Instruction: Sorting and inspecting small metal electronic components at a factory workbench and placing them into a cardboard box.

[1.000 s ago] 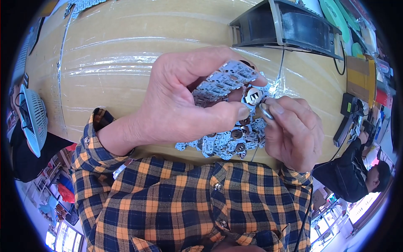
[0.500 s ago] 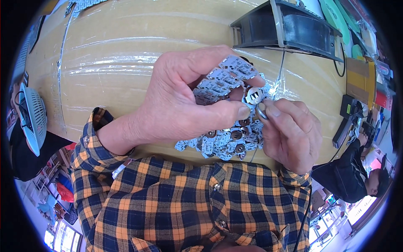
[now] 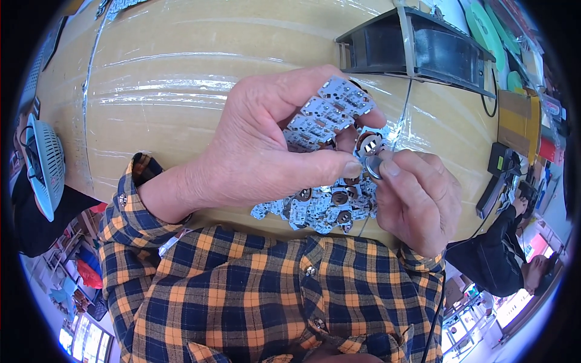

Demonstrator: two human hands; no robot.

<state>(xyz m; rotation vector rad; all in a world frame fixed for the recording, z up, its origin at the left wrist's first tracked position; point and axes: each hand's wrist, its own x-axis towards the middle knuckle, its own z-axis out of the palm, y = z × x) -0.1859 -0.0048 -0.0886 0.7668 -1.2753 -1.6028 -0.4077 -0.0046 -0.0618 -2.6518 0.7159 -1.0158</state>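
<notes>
My left hand (image 3: 257,136) is closed on a panel of small white circuit boards (image 3: 330,115), with its thumb below and fingers curled behind. At the panel's right end sits a round battery holder (image 3: 370,143) with metal clips. My right hand (image 3: 420,193) pinches a silver coin cell (image 3: 373,167) between thumb and fingertips, just below that holder and near the left thumb tip. Under both hands lies a heap of similar circuit boards (image 3: 327,212), several with round brown holders; my hands hide part of it.
A black fan-like housing (image 3: 423,45) stands at the far right of the tan, film-covered table (image 3: 157,78), with a cable beside it. A light blue plastic basket (image 3: 51,163) is at the left edge. At right are a cardboard box (image 3: 519,124), black devices (image 3: 499,175) and another person (image 3: 493,260).
The coin cell in my right hand has shifted slightly left and turned its flat face more into view. The holder, which showed a bright silver disc, now looks darker with clips visible.
</notes>
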